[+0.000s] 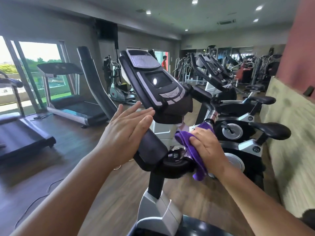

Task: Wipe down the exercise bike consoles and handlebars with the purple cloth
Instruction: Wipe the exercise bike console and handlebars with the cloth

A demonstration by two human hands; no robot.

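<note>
The left hand (125, 129) is flat, fingers stretched out, resting on the black handlebar (150, 147) just below the console (156, 82). The right hand (205, 147) presses the purple cloth (190, 150) against the right side of the handlebar, fingers spread over it.

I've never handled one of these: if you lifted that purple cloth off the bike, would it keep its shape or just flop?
Probably flop: the purple cloth already bunches in folds under the right hand, and one corner hangs limp below it. It looks light, and likely grippy rather than slippery, since its surface seems fuzzy.
</note>
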